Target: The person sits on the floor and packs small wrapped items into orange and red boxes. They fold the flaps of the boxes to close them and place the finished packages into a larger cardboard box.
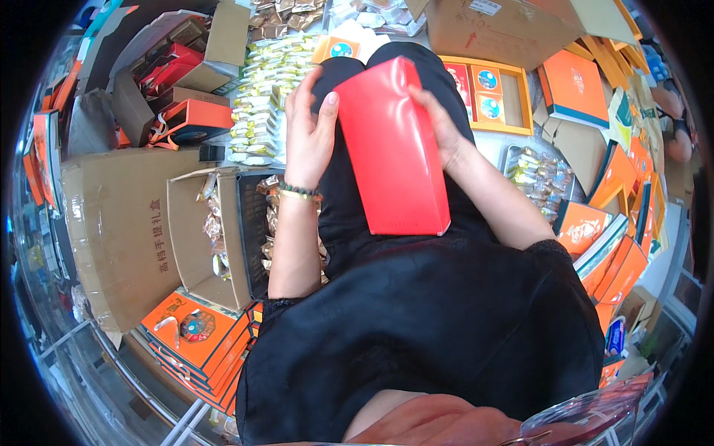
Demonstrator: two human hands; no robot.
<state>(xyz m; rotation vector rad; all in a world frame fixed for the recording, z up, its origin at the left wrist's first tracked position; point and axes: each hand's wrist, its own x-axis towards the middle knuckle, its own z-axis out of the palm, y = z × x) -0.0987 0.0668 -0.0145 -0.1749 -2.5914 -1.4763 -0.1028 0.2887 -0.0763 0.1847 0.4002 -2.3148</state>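
A glossy red cardboard box (pixel 390 161), tall and narrowing toward its far end, rests over my lap at a slight tilt. My right hand (pixel 443 131) grips its right side near the far end, part of the hand hidden behind it. Alongside the upper left edge is my left hand (pixel 309 134), fingers spread and somewhat blurred. Its thumb tip is close to the box's corner; whether they touch I cannot tell. Beyond my knees, an orange tray box (pixel 516 131) holds a red packet and small orange boxes (pixel 489 80) with round blue pictures.
Rows of wrapped packets (pixel 256 100) lie left of my legs. Nearby stand an open carton (pixel 203 245) of wrapped pieces and a black crate (pixel 254 234). Orange gift boxes (pixel 195 334) are stacked at lower left. A metal tray (pixel 507 167) of packets sits at right.
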